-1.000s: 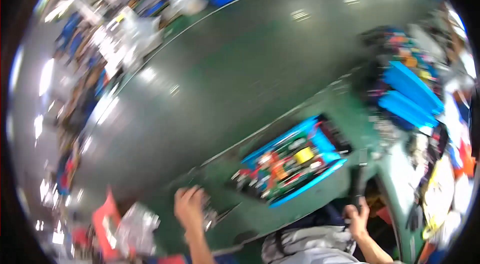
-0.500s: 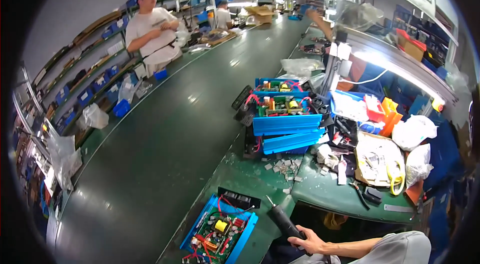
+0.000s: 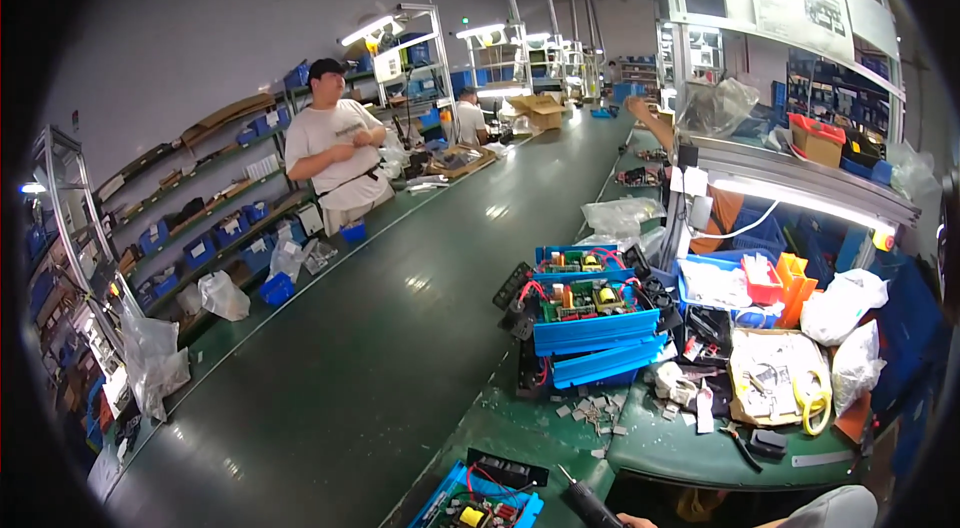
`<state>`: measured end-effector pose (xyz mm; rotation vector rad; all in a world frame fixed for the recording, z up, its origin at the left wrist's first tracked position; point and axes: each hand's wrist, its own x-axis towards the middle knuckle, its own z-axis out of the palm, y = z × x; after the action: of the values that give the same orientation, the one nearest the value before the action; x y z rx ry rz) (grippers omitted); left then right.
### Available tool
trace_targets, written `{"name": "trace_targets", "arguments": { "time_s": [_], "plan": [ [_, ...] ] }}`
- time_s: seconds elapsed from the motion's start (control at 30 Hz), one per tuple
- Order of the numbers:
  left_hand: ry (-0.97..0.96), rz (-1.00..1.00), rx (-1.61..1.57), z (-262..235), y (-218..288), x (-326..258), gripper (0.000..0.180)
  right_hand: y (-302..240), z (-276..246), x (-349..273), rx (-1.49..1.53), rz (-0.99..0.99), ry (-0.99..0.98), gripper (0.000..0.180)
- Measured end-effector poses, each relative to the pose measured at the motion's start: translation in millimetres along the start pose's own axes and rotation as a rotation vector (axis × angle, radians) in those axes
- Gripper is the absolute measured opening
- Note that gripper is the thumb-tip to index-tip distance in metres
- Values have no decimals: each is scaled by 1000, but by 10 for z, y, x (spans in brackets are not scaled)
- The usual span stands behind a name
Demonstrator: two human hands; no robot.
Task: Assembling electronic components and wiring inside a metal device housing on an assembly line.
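At the lower edge, my right hand (image 3: 632,520) is closed around a black electric screwdriver (image 3: 588,505); only a bit of the fingers shows. The tool's thin bit points up and left. Left of it lies a blue open housing with a circuit board (image 3: 472,516), a yellow coil and red wires, cut off by the picture's edge. A black end panel (image 3: 507,469) rests at its far end. My left hand is out of view.
Further along the bench stand stacked blue housings with boards (image 3: 597,336). Small grey pieces (image 3: 597,412) lie before them. To the right are a cardboard tray (image 3: 745,393), yellow tape roll (image 3: 812,390), pliers (image 3: 742,446) and plastic bags (image 3: 845,306). A co-worker (image 3: 338,143) stands across the long green bench.
The view has tilted up, so the bench things sit lower in the picture. My right hand and the near housing are now mostly cut off; the hand still grips the screwdriver.
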<state>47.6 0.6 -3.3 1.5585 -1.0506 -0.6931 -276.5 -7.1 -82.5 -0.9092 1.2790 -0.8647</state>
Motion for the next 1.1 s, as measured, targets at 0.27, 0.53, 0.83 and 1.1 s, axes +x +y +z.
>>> {"name": "trace_targets", "arguments": {
  "time_s": [0.27, 0.53, 0.83, 1.1],
  "plan": [
    [-165, 169, 280, 132, 349, 109, 12, -325, 40, -60, -6, 43, -8, 24],
    [-201, 214, 336, 218, 256, 144, 12, -172, 11, 9, -47, 6, 5, 32],
    [-211, 239, 466, 328, 320, 196, 10, -101, -8, 101, -71, -33, 41, 34],
    [-217, 306, 567, 340, 209, 128, 13, -25, -6, 38, -76, -152, 36, 26]
  ]
}}
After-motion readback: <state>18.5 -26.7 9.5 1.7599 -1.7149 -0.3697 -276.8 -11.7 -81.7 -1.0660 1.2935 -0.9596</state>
